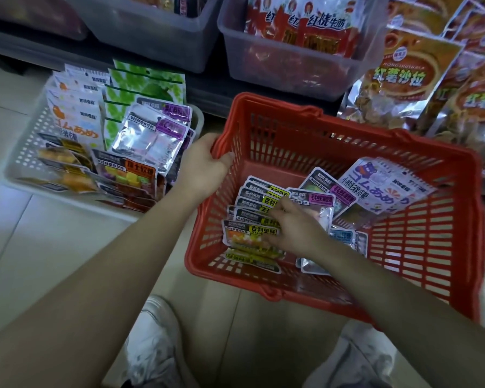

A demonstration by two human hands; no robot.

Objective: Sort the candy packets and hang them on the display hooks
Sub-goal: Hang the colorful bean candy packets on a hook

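- Candy packets (251, 217) lie loose on the bottom of a red plastic basket (431, 228) standing on the tiled floor (53, 247), seen from the head camera; a stack with yellow labels sits at the basket's left side, and white packets with a blue bear (375, 183) lean against its far right wall.
- Left hand (205, 163) grips the basket's left rim, fingers curled over the edge.
- Right hand (294, 228) reaches down inside the basket, fingers resting on the yellow-label stack; whether it has pinched a packet I cannot tell.
- White slotted tray (25, 152) stands on the floor just left of the basket, holding upright rows of sorted packets.
- Clear bins (291, 65) of red snack bags sit on the low shelf behind.
- White shoes (157, 340) show at the bottom.
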